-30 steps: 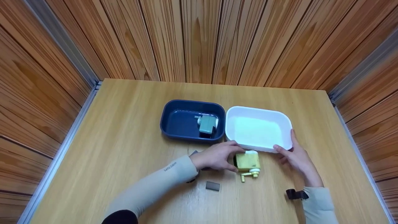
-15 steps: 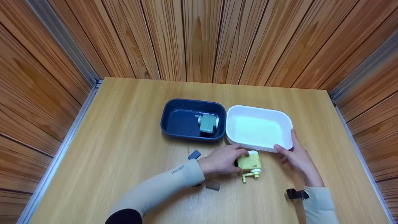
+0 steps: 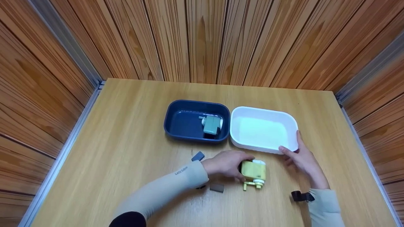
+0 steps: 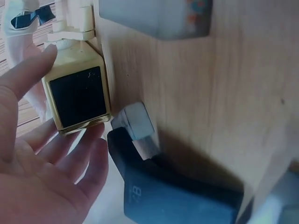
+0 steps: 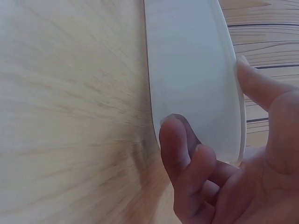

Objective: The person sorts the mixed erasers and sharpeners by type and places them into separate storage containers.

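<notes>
In the head view my left hand (image 3: pixel 225 164) grips a yellow hand-crank pencil sharpener (image 3: pixel 253 170) in front of the white tub. Its crank points toward me; the left wrist view shows its black face (image 4: pixel 78 98) between thumb and fingers. My right hand (image 3: pixel 301 157) holds the near right corner of the white tub (image 3: pixel 263 148), thumb on the rim, other fingers against the outer wall in the right wrist view. A green hand-crank pencil sharpener (image 3: pixel 212 125) lies in the navy tub (image 3: pixel 176 137), at its right end.
A blue-grey block (image 3: pixel 198 156) and a brownish-grey block (image 3: pixel 216 188) lie on the table beside my left wrist. A black object with pale lettering (image 4: pixel 177 196) sits low in the left wrist view. Wooden panels (image 3: pixel 202 41) rise behind the table.
The left hand and yellow sharpener have shifted slightly toward me, away from the white tub. The blue-grey block, earlier mostly behind the sleeve, now shows. The right hand keeps its hold.
</notes>
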